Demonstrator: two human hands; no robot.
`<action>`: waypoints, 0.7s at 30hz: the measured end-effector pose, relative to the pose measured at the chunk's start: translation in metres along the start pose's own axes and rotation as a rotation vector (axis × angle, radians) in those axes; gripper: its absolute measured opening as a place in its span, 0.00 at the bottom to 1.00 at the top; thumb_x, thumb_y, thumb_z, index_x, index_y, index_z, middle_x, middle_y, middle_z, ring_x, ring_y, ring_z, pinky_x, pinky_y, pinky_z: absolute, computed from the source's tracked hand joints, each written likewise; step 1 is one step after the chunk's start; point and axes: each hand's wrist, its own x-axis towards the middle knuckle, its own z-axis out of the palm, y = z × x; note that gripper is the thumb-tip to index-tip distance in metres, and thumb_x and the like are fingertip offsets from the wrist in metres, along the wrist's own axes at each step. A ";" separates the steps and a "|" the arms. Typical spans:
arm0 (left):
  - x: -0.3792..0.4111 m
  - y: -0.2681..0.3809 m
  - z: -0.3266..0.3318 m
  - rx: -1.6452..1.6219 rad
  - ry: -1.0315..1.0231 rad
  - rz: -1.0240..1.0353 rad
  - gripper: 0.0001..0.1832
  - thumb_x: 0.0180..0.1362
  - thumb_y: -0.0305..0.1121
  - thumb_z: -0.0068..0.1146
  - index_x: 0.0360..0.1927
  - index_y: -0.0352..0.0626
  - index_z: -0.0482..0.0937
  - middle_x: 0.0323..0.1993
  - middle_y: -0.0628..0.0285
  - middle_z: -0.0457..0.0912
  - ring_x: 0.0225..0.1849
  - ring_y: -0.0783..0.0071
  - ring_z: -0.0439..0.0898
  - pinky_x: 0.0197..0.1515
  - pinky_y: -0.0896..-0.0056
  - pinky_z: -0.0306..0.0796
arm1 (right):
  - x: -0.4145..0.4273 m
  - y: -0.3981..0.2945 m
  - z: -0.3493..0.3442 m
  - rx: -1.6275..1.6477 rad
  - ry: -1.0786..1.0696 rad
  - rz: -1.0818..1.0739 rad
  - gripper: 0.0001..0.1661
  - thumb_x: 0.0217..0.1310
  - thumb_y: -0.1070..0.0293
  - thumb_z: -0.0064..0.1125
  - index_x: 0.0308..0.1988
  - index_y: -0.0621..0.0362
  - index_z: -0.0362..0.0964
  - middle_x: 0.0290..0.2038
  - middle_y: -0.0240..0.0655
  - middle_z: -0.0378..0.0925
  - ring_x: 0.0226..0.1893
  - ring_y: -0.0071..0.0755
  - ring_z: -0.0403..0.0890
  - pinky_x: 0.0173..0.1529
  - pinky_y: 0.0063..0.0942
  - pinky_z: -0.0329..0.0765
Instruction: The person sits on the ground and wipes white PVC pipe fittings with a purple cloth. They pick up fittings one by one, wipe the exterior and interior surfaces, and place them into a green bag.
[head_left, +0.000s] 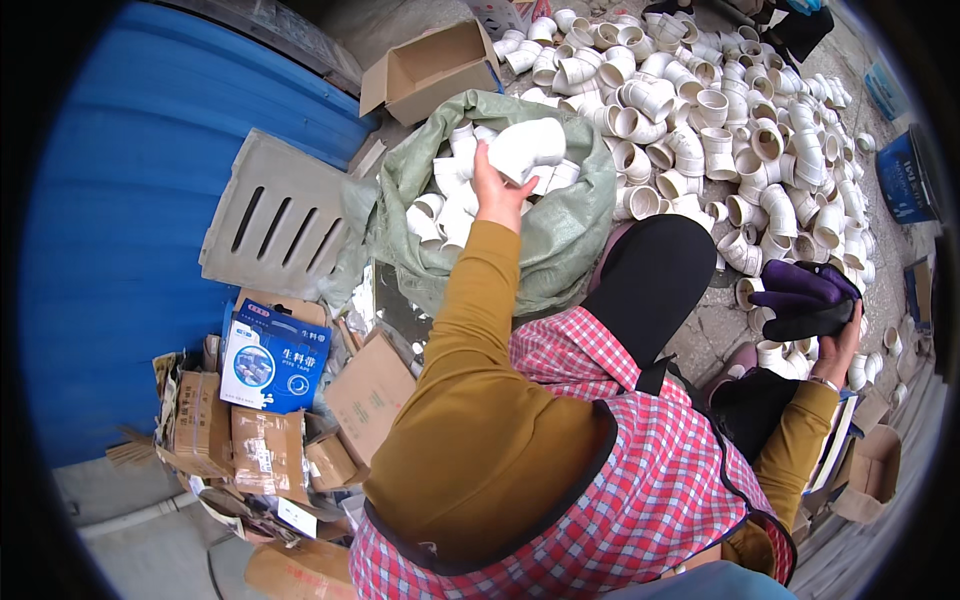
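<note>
My left hand (499, 192) holds a white plastic pipe elbow (529, 148) over the mouth of a green woven sack (566, 251). Inside the sack lie several white pipe fittings (450, 217), partly covered by my hand and the elbow. Off to the right, my right hand (841, 349) holds a pair of purple and black gloves (806, 296); its fingers are partly hidden behind them. A large heap of white pipe elbows (716, 112) covers the floor beyond my knees and reaches close to the gloves.
An open cardboard box (439, 79) stands behind the sack. At left are a slotted grey panel (274, 214), a blue PTFE tape box (277, 360) and stacked cartons (266, 450), beside a blue corrugated wall (150, 225). A dark blue bucket (904, 180) stands at right. Another person's dark-clothed leg (802, 30) shows at top right.
</note>
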 end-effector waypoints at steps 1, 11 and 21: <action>0.010 0.004 -0.030 -0.100 0.015 0.059 0.35 0.51 0.60 0.40 0.60 0.55 0.55 0.60 0.60 0.56 0.59 0.55 0.58 0.54 0.39 0.54 | 0.005 0.000 -0.011 -0.017 -0.020 0.000 0.18 0.60 0.55 0.46 0.41 0.56 0.71 0.37 0.34 0.76 0.38 0.34 0.77 0.46 0.32 0.73; 0.026 -0.022 -0.038 -0.193 0.158 -0.096 0.27 0.55 0.41 0.45 0.52 0.31 0.56 0.51 0.44 0.61 0.52 0.52 0.65 0.52 0.43 0.62 | -0.006 0.009 -0.029 -0.044 0.057 -0.056 0.18 0.61 0.54 0.44 0.39 0.56 0.71 0.35 0.36 0.77 0.34 0.35 0.78 0.42 0.33 0.76; -0.088 -0.085 0.184 0.136 -0.767 -0.354 0.12 0.56 0.35 0.45 0.36 0.37 0.73 0.36 0.56 0.77 0.35 0.66 0.77 0.43 0.54 0.72 | -0.041 -0.006 -0.002 0.295 -0.038 -0.127 0.18 0.61 0.55 0.45 0.37 0.58 0.71 0.33 0.35 0.76 0.34 0.33 0.77 0.44 0.31 0.73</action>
